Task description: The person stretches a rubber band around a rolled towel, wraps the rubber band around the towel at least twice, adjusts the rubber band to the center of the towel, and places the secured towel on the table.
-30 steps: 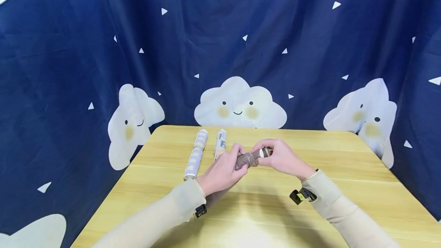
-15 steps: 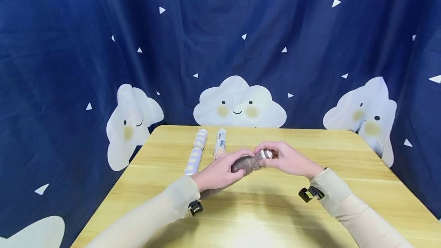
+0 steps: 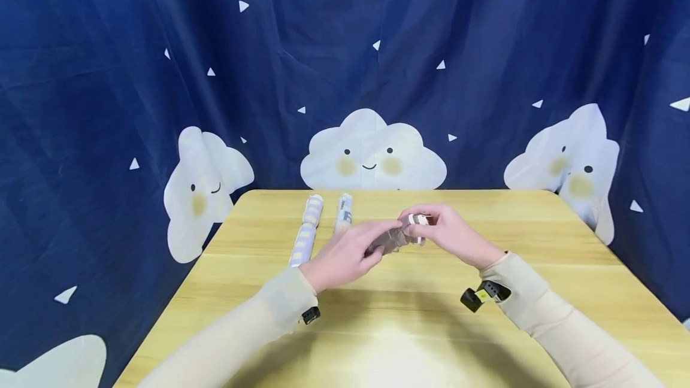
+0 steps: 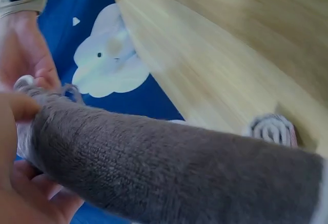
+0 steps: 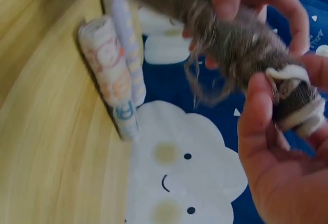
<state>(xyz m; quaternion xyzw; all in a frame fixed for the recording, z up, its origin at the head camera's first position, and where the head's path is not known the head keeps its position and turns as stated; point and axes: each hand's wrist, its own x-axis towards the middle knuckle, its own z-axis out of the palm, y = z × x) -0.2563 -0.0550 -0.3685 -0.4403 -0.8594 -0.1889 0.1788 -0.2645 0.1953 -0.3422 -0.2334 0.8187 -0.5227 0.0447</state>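
A grey-brown rolled towel (image 4: 154, 162) is held up over the table between both hands. My left hand (image 3: 342, 256) grips it round the middle, fingers over the top and thumb on the near side. My right hand (image 3: 458, 238) pinches the far end, where white bands (image 5: 292, 75) show, thumb on one side and fingers on the other. Between the hands the cloth looks bunched, and loose threads (image 5: 197, 88) hang from it. In the left wrist view the long plain part of the roll stretches away to the right.
On the wooden table (image 3: 485, 328), left of the hands, lie a lavender roll with pale yellow stripes (image 3: 304, 244) and a white printed towel roll (image 5: 105, 65). Behind the table hangs a dark blue curtain (image 3: 345, 35) with smiling clouds.
The left hand's fingers have flattened forward over the grey-brown towel, reaching closer to the right hand. The right hand has turned the banded end slightly. The head view has tilted down a little.
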